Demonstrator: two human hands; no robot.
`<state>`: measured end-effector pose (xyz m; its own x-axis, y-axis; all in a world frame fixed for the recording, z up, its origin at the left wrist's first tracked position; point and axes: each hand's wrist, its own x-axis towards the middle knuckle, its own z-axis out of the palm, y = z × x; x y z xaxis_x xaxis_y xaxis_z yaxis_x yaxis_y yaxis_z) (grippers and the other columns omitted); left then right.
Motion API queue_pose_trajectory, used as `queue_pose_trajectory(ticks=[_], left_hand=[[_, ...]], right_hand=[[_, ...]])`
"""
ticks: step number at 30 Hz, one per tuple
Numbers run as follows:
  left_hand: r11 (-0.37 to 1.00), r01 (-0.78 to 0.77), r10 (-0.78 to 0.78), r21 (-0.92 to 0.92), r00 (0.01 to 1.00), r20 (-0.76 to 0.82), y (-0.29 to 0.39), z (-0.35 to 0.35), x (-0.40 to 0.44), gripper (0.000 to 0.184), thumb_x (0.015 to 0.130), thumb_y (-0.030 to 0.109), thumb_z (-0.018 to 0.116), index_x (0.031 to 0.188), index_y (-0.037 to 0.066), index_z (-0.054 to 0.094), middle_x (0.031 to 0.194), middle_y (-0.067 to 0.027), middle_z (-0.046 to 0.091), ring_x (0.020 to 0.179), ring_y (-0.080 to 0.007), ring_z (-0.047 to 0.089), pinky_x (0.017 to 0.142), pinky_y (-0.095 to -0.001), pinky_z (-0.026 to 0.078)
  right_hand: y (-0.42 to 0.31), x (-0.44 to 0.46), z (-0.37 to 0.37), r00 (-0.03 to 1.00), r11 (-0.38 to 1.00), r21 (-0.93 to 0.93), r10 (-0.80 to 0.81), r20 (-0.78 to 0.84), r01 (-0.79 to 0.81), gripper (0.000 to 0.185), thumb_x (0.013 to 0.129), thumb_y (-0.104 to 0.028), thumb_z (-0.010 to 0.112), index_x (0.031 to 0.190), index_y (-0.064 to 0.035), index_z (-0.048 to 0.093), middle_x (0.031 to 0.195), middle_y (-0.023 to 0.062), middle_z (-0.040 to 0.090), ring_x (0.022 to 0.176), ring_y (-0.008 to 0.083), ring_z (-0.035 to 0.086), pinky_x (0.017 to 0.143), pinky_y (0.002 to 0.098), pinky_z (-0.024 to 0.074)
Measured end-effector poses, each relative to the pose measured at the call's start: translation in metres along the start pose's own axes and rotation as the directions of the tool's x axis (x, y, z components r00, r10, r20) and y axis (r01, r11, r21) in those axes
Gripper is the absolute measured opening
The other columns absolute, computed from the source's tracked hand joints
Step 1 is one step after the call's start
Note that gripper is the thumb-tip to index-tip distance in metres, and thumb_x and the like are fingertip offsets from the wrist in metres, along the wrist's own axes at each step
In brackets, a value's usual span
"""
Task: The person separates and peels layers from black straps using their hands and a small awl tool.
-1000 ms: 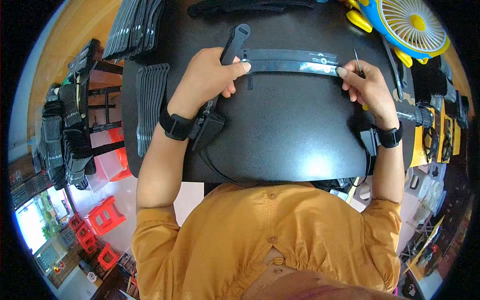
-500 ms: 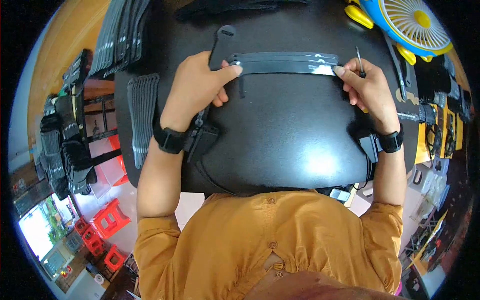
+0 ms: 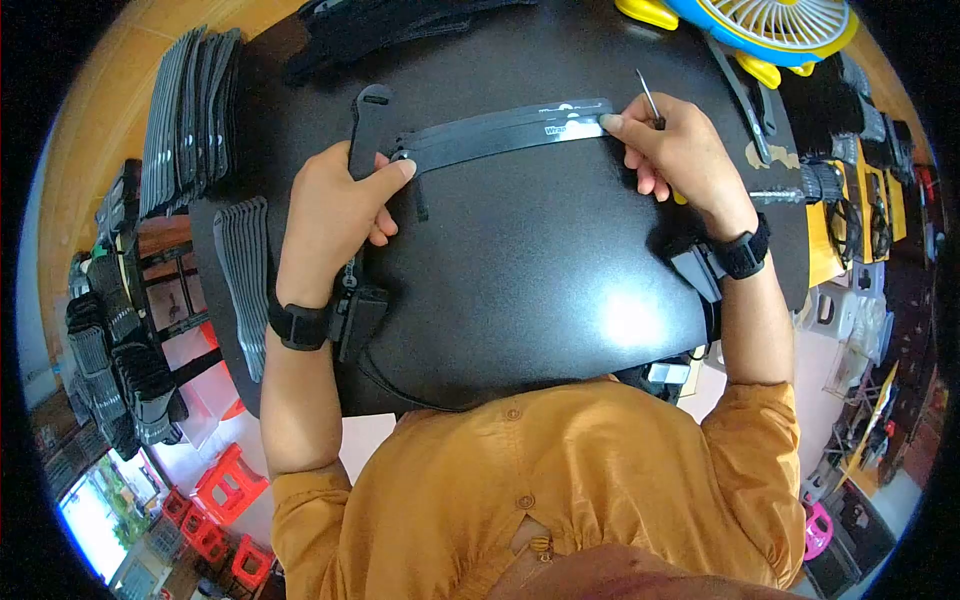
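My left hand (image 3: 335,210) pinches the left end of a stack of long flat black strips (image 3: 500,142), its thumb pressed on top. My right hand (image 3: 690,155) pinches the right end between thumb and fingertips, near some white printing. A thin pointed metal tool (image 3: 649,93) is also tucked in my right hand; a bit of yellow shows below the fingers, and most of the handle is hidden. Beside my left hand, a black strap with a slotted round end (image 3: 373,112) lies upright, partly covered by the hand.
Stacks of black strips lie at the table's left (image 3: 190,120), with another bundle (image 3: 242,270) nearer. A blue and yellow fan (image 3: 775,30) stands at the far right. Dark fabric (image 3: 400,30) lies at the back. A screwdriver-like shaft (image 3: 778,195) rests by the right edge.
The whole view has shifted and turned slightly, so table and hands appear further left. Both hands keep hold of the strips, which now slant upward to the right.
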<state>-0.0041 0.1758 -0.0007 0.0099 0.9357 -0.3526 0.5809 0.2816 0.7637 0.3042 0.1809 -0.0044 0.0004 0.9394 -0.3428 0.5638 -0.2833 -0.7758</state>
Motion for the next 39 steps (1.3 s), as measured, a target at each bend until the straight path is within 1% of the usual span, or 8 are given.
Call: queue_pose_trajectory(ticks=[11,19,23,27,30,32,35,39], left_hand=[[0.999,-0.024,0.025,0.049,1.0,-0.019,-0.002,0.001,0.003,0.028,0.083,0.025,0.073,0.085,-0.001,0.061,0.059,-0.0084,0.063,0.046,-0.0126,0.06,0.045,-0.0242,0.046],[0.953,-0.15,0.146,-0.263,0.989,-0.036,0.001,-0.029,-0.015,0.032,0.088,0.032,0.071,0.088,0.002,0.059,0.057,-0.0025,0.058,0.044,-0.0092,0.055,0.042,-0.0213,0.042],[0.954,-0.194,0.236,-0.227,0.955,0.179,0.039,-0.001,-0.056,0.032,0.091,0.033,0.067,0.088,0.003,0.058,0.058,-0.0032,0.059,0.044,-0.0086,0.054,0.04,-0.0219,0.041],[0.895,-0.307,0.4,-0.324,0.873,0.279,0.041,0.033,-0.081,0.032,0.092,0.03,0.065,0.096,-0.002,0.06,0.062,-0.0039,0.061,0.049,-0.0097,0.058,0.044,-0.0233,0.045],[0.896,-0.259,0.388,-0.361,0.85,0.356,0.021,0.031,-0.093,0.03,0.099,0.024,0.053,0.11,-0.004,0.057,0.072,-0.0067,0.063,0.059,-0.0117,0.061,0.054,-0.0234,0.049],[0.741,0.099,0.328,-0.664,0.809,0.487,0.002,0.025,-0.107,0.038,0.1,0.027,0.051,0.119,-0.005,0.054,0.084,-0.0102,0.063,0.074,-0.0163,0.064,0.068,-0.0267,0.053],[0.666,0.237,0.367,-0.707,0.722,0.587,-0.026,0.022,-0.119,0.044,0.1,0.029,0.05,0.125,-0.006,0.052,0.09,-0.0115,0.063,0.08,-0.0201,0.065,0.075,-0.0294,0.053],[0.66,0.231,0.421,-0.715,0.675,0.606,-0.04,0.032,-0.12,0.04,0.098,0.025,0.054,0.123,-0.006,0.052,0.094,-0.0121,0.063,0.083,-0.0213,0.065,0.075,-0.0304,0.054]], right_hand=[[0.0,0.002,0.001,0.999,0.999,0.015,-0.03,-0.012,0.031,0.021,0.094,-0.019,0.06,0.099,0.0017,0.06,0.063,0.0057,0.062,0.048,0.0112,0.061,0.04,0.0224,0.0466],[-0.018,-0.036,-0.017,0.996,0.99,0.126,-0.074,0.056,0.066,0.026,0.097,-0.027,0.058,0.113,-0.0073,0.057,0.077,-0.0009,0.063,0.045,0.0028,0.051,0.038,0.0159,0.0348],[-0.053,-0.08,0.018,0.933,0.949,0.247,-0.258,0.25,0.196,0.041,0.09,-0.037,0.068,0.113,-0.0038,0.063,0.083,-0.0024,0.066,0.047,0.0026,0.05,0.04,0.0175,0.0367],[-0.057,-0.085,0.064,0.9,0.826,0.444,-0.426,0.091,0.347,0.031,0.09,-0.033,0.07,0.097,-0.0039,0.062,0.068,-0.0014,0.062,0.046,0.0031,0.045,0.041,0.018,0.0352],[-0.053,-0.085,0.058,0.933,0.741,0.628,-0.355,0.065,0.238,0.022,0.094,-0.029,0.064,0.086,-0.0096,0.058,0.055,-0.0031,0.051,0.041,0.0033,0.04,0.039,0.0187,0.0278],[-0.044,-0.078,0.055,0.926,0.659,0.706,-0.378,0.015,0.258,0.019,0.097,-0.026,0.061,0.089,-0.0095,0.056,0.051,-0.0044,0.045,0.04,0.0044,0.039,0.039,0.0193,0.0271],[-0.035,-0.075,0.055,0.92,0.633,0.719,-0.392,-0.022,0.287,0.02,0.098,-0.026,0.059,0.089,-0.0086,0.054,0.054,-0.0041,0.046,0.042,0.0046,0.04,0.04,0.0192,0.028],[-0.031,-0.076,0.065,0.894,0.656,0.681,-0.448,0.003,0.327,0.02,0.099,-0.026,0.057,0.091,-0.0075,0.056,0.059,-0.0033,0.05,0.045,0.0042,0.043,0.042,0.018,0.0313]])
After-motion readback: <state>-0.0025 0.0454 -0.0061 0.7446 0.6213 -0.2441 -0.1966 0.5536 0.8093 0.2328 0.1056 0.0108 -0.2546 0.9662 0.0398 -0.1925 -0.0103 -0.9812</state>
